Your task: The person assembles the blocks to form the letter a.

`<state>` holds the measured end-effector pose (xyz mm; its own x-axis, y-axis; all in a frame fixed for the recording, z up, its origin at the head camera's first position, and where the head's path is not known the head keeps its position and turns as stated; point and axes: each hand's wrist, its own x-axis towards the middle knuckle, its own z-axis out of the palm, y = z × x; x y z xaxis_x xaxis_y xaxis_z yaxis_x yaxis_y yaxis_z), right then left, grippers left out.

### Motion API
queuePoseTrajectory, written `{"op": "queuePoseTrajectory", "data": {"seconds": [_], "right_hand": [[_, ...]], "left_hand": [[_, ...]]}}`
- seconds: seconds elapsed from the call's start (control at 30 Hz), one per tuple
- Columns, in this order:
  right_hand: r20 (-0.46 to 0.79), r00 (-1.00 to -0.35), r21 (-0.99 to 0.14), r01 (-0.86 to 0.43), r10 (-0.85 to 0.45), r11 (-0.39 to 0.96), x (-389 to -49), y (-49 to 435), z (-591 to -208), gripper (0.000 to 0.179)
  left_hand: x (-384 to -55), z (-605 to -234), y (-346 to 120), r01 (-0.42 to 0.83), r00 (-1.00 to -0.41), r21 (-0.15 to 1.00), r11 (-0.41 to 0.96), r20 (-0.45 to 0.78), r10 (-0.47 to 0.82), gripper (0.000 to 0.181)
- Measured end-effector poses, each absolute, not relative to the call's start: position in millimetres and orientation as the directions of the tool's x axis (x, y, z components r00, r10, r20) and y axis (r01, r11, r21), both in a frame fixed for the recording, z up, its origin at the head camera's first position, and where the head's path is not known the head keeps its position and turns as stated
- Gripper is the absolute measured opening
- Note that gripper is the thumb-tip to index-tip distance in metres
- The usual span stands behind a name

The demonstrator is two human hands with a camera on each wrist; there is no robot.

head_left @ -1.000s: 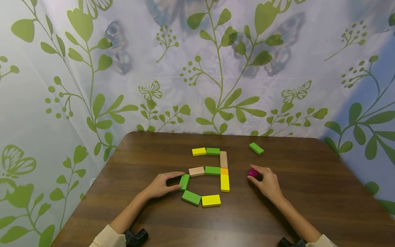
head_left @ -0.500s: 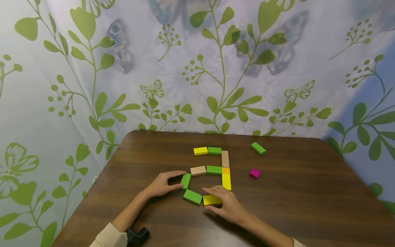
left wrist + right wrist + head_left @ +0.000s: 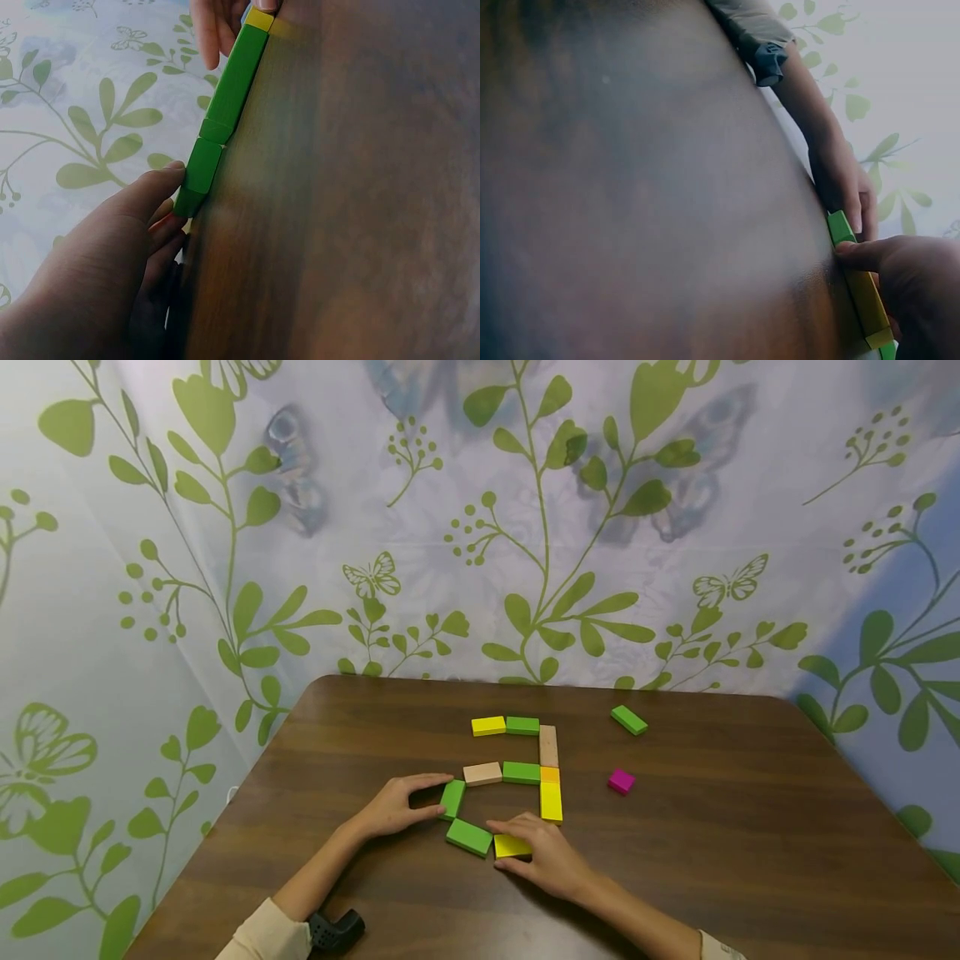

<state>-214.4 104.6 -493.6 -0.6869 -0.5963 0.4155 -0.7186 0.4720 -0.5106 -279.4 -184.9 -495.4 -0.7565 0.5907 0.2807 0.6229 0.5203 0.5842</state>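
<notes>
My left hand (image 3: 393, 807) rests at the left of the block figure, finger and thumb at the ends of a small green block (image 3: 453, 798). In the left wrist view the thumb lies against that green block (image 3: 202, 166). Below it, a second green block (image 3: 469, 837) lies at a slant, its right corner close to a yellow block (image 3: 512, 846). My right hand (image 3: 551, 860) pinches this yellow block, fingers on the far side and thumb on the near side; its right end is hidden under the hand. The right wrist view shows the thumb on the yellow block (image 3: 866, 300).
Farther back, the figure continues with a yellow block (image 3: 488, 727), green block (image 3: 522, 726), plain wooden blocks (image 3: 549, 746), and a yellow block (image 3: 551, 800) under an orange one. A magenta block (image 3: 621, 782) and a loose green block (image 3: 628, 720) lie to the right on the brown table (image 3: 712, 827).
My right hand has let go of the magenta block, moved left and taken the front yellow block between fingers and thumb. The left hand has stayed at its green block.
</notes>
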Motion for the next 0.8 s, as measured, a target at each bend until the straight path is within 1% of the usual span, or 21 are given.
{"op": "queuePoseTrajectory", "data": {"seconds": [0.3,0.8], "right_hand": [[0.415,-0.677,-0.514,-0.726,-0.608,0.458,-214.9,104.3,-495.1,0.046],[0.449,-0.639,-0.497,-0.760,-0.625,0.419,-215.1,103.3,-496.8,0.045]], "left_hand": [[-279.5,-495.7,-184.5,0.623,-0.758,0.579,0.526,0.281,0.588,0.053],[-278.9,-494.9,-184.7,0.619,-0.760,0.581,0.528,0.274,0.590,0.053]]}}
